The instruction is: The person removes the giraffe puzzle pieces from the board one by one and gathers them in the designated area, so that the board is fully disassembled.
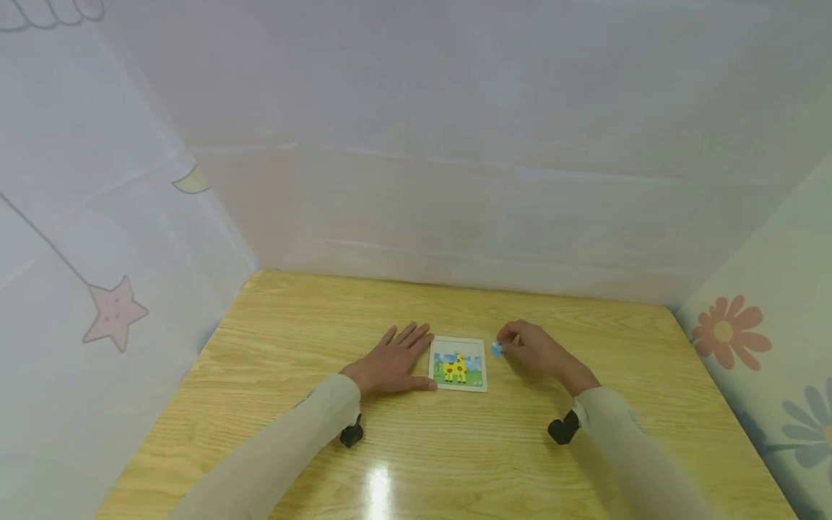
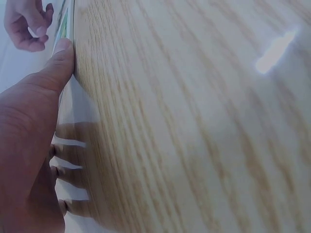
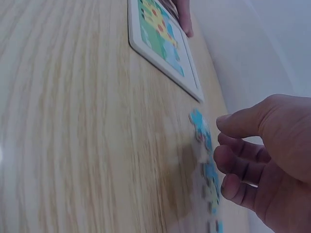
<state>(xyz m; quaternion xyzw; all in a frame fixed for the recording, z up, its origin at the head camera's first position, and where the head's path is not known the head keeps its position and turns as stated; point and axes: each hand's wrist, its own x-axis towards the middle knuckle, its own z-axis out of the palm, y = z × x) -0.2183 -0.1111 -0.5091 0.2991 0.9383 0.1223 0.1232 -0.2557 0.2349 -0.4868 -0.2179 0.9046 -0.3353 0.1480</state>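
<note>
Pinching nothing that showed, your right hand (image 1: 533, 348) had its thumb a little apart from its bent fingers, just beside a row of loose puzzle pieces (image 3: 199, 127) on the wood. Whether a fingertip touched one could not be told. The pieces lay to the right of a white puzzle frame (image 1: 485, 375), near it but apart. Inside the frame, the giraffe picture (image 1: 455, 368) filled the lower part, and a plain pale strip ran across the top. By the look of it, you were at the step of picking up a piece for that strip; the next move seemed to call for a pinch on one piece's edges, sparing its neighbours, then a short, level carry leftward.

Your left hand (image 1: 393, 365) lay spread along the frame's left edge, thumb at the near corner, which likely steadied it. The frame's right edge faced the pieces, with bare wood between. Past its far edge, only a modest band of table (image 1: 487, 462) ran to the pale cloth (image 1: 422, 217); you had more room on the near side, between your two sleeves (image 1: 279, 448).
</note>
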